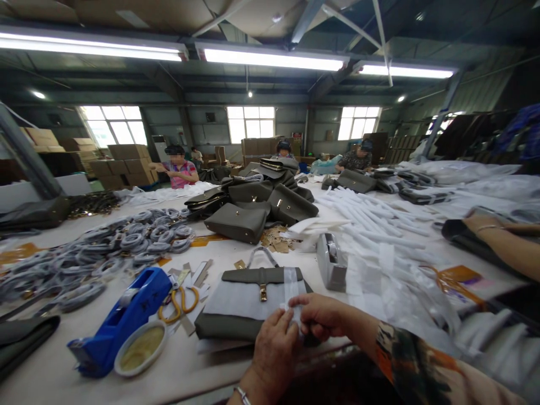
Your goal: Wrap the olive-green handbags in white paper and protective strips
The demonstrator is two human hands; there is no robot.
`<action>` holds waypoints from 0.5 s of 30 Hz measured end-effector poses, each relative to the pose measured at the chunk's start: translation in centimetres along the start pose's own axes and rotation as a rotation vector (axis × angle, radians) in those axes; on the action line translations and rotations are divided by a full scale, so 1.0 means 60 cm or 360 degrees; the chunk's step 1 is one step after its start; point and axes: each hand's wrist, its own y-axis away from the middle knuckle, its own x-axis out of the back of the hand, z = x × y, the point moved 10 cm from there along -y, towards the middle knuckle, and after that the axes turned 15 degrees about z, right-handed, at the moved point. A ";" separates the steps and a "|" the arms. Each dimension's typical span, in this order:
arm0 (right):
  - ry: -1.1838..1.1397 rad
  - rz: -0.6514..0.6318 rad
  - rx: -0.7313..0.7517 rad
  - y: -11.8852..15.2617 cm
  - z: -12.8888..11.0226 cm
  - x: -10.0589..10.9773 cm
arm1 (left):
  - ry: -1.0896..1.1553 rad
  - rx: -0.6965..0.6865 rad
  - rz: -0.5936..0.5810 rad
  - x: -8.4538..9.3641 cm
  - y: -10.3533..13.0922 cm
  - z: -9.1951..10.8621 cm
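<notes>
A dark olive handbag (236,326) lies in front of me with a gold clasp (263,292) on its flap. White wrapping sheet (236,301) covers much of its front. Over the flap's right side runs a translucent white strip (291,281), down to my fingers. My left hand (274,349) has its fingertips closed at the strip's lower part. Touching the same spot, my right hand (323,315) has its index finger pointing across and the other fingers curled. Fingers partly hide the strip's lower end. The bag's handle (264,253), in pale wrap, stands behind the flap.
To the left are a blue tape dispenser (122,326), a round dish (141,349) and yellow-handled scissors (179,304). A grey dispenser (332,261) stands behind right. Wrapped straps (139,239), piled bags (253,202) and white foam strips (371,214) surround. A co-worker's arm (506,239) reaches in right.
</notes>
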 end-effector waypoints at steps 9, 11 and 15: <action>0.0946 0.0748 0.1318 0.051 -0.122 0.051 | 0.0051 0.0029 -0.0044 0.006 -0.009 0.004; 0.1106 0.0597 0.1469 0.058 -0.112 0.027 | 0.0094 0.0053 -0.0065 0.003 -0.010 0.004; 0.1449 0.0616 0.1288 0.021 -0.070 0.027 | 0.0111 0.0096 -0.0141 -0.006 -0.004 -0.002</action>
